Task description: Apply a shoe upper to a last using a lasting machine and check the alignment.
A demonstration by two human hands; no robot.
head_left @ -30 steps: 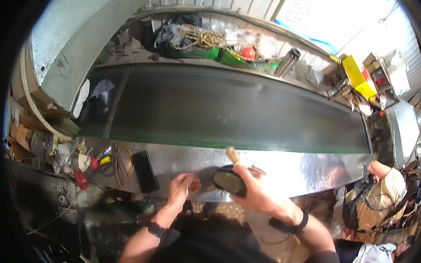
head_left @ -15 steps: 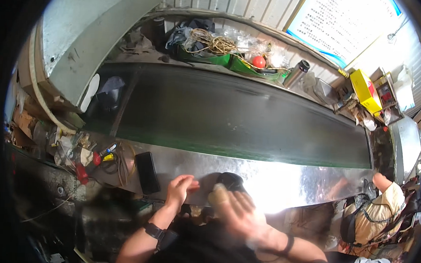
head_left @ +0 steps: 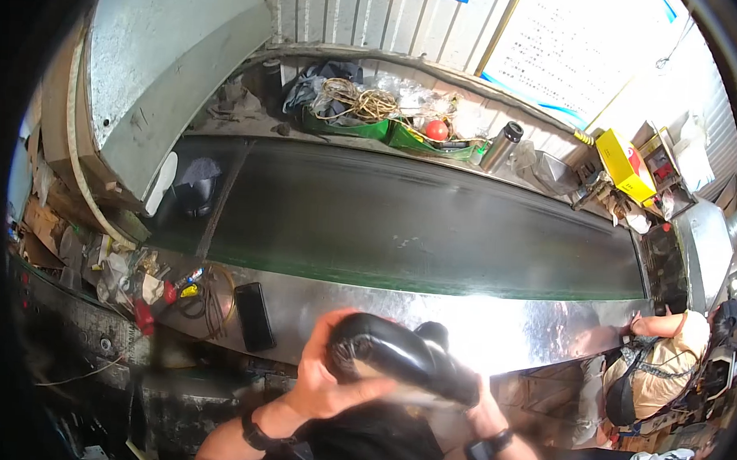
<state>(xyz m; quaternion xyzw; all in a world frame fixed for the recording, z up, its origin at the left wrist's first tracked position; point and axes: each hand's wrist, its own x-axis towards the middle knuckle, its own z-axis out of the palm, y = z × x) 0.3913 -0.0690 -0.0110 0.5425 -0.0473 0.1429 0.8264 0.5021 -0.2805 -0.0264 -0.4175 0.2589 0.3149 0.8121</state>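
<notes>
A glossy black shoe [head_left: 396, 346] is held up over the near metal ledge, its rounded toe toward the left and a pale strip showing along its underside. My left hand [head_left: 322, 386] is closed round the toe end, the thumb lying across the pale underside. At the other end my right hand [head_left: 485, 412] grips the shoe, most of its fingers hidden behind it. A dark rounded piece [head_left: 434, 333] shows just behind the shoe; I cannot tell whether it belongs to it.
Beyond the shiny metal ledge [head_left: 537, 324] runs a dark belt [head_left: 435, 220], with another black shoe-like item [head_left: 196, 188] at its left. A phone [head_left: 254, 317] and cables [head_left: 216, 297] lie on the ledge. Green trays [head_left: 348, 129] and a flask [head_left: 501, 145] stand behind. Another person [head_left: 663, 366] is at the right.
Both my hands have come onto the black shoe, which is now raised and held between them. Earlier my hands were apart, the right blurred. The view has tilted slightly upward.
</notes>
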